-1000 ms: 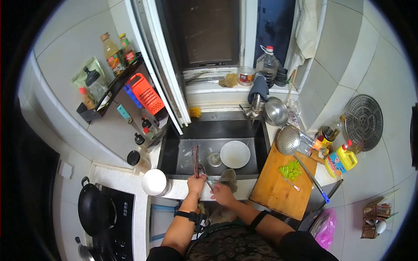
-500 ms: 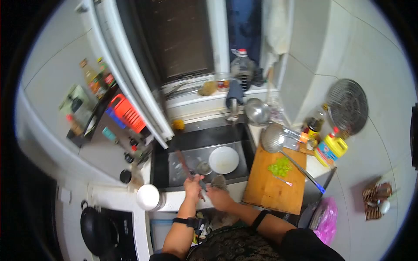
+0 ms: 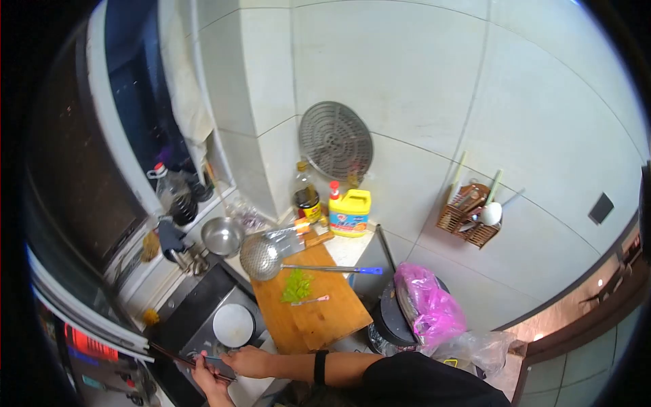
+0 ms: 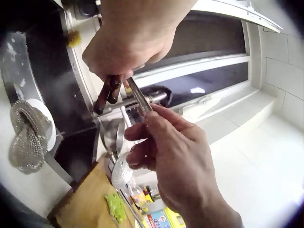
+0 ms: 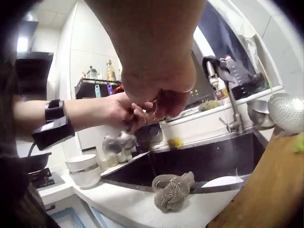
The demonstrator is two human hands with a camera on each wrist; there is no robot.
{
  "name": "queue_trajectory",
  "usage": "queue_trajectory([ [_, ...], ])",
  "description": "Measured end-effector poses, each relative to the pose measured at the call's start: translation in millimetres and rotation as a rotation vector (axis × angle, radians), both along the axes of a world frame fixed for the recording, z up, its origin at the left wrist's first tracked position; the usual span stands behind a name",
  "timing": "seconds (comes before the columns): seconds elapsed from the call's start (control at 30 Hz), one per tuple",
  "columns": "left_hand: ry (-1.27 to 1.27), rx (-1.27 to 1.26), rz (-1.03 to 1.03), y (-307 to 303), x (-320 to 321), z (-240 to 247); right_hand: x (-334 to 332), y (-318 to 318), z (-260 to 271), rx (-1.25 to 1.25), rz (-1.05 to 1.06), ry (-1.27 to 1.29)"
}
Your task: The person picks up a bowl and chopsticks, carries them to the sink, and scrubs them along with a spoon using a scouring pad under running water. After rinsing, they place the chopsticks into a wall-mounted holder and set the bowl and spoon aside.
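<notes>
The left hand (image 3: 211, 381) grips a bundle of dark reddish-brown chopsticks (image 4: 110, 94) above the sink's front edge. A slim metal utensil (image 4: 138, 95) runs from the left hand to the right hand (image 4: 183, 161), which pinches its end between thumb and fingers. Its far end is hidden in the left fist (image 4: 130, 47). In the right wrist view the right hand (image 5: 161, 85) covers most of the held things, close to the left hand (image 5: 121, 111). A white bowl (image 3: 233, 325) lies in the dark sink (image 5: 209, 159).
A grey mesh cloth (image 5: 172, 191) lies on the counter by the sink. The wooden board (image 3: 319, 325) carries chopped greens (image 3: 296, 286), a small knife and a skimmer (image 3: 261, 258). Stacked white bowls (image 5: 85, 176) stand left of the sink. Yellow bottle (image 3: 349, 214) behind the board.
The head view has swung right, so the hands and sink appear at lower left and more of the right wall shows. Both hands remain close together with the chopsticks and utensil.
</notes>
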State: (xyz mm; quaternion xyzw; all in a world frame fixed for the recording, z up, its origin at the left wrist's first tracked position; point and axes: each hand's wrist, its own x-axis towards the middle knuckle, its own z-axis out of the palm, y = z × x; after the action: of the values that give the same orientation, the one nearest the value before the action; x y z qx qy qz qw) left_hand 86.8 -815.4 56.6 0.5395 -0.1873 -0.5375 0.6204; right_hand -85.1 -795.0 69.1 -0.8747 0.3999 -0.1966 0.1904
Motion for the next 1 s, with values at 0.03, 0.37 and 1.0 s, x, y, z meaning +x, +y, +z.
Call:
queue_trajectory([
  [0.03,-0.028,-0.010,-0.018,0.1,-9.6,4.1,-12.2,2.5,18.9,0.013,-0.029,0.016],
  [0.37,-0.046,-0.026,-0.489,-1.9,-76.2,42.6,-218.8,34.1,100.0,-0.257,-0.576,-0.165],
  [1.0,0.197,0.123,-0.452,-10.4,-27.5,8.0,-484.6,241.2,299.6,-0.112,-1.651,0.753],
])
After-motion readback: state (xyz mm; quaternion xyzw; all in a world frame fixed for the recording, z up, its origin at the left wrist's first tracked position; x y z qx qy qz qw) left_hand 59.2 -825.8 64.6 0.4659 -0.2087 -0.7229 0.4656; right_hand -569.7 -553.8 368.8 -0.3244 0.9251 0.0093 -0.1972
